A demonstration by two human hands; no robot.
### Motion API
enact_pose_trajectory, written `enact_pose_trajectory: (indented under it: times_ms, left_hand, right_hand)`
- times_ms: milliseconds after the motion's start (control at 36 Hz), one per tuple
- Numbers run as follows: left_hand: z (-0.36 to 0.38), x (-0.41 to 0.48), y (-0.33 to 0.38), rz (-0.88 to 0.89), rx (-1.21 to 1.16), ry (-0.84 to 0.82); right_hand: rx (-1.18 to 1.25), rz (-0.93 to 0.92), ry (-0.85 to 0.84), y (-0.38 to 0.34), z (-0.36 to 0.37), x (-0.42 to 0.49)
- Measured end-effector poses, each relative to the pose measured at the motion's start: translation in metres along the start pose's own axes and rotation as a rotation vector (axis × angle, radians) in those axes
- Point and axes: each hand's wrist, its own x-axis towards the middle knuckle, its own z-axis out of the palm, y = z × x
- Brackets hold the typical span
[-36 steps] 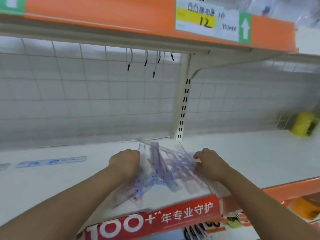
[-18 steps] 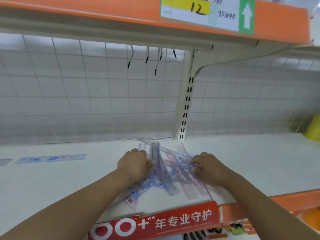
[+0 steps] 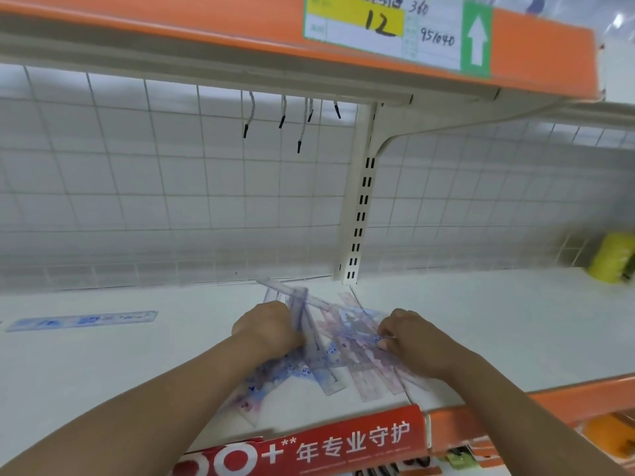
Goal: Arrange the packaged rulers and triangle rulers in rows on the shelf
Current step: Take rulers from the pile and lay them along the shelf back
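Observation:
A loose heap of clear packaged rulers and triangle rulers, printed blue and pink, lies criss-crossed on the white shelf near its front edge. My left hand grips several of them at the heap's left side, and some of these tilt up off the shelf. My right hand pinches the packages at the heap's right side. One blue packaged ruler lies flat by itself far to the left on the same shelf.
A white grid panel backs the shelf, with a slotted upright post behind the heap. An orange shelf with a price label hangs overhead. A yellow object stands at the far right. A red banner fronts the shelf edge.
Both hands have worked deeper into the heap. The left hand has closed round several rulers and tipped them up; the right hand has shifted slightly along the packages.

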Motion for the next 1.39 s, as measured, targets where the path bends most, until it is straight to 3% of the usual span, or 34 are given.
enact_pose_trajectory:
  times_ms: [500,694,917,1389]
  left_hand:
    - [-0.015,-0.021,-0.010,0.003,0.033,0.030]
    - [-0.006,-0.041,0.004,0.163,0.363,-0.075]
    - [0.000,-0.052,0.000,0.262,0.540,0.018]
    - [0.012,-0.042,-0.007,0.255,0.256,0.000]
  right_hand:
    - [0.047,-0.007,0.006,-0.005,0.000,0.003]
    - [0.046,-0.010,0.009,-0.007,0.000,0.001]
    - [0.038,-0.016,-0.004,-0.009,-0.003,-0.002]
    - [0.046,-0.014,0.001,-0.012,-0.001,-0.004]
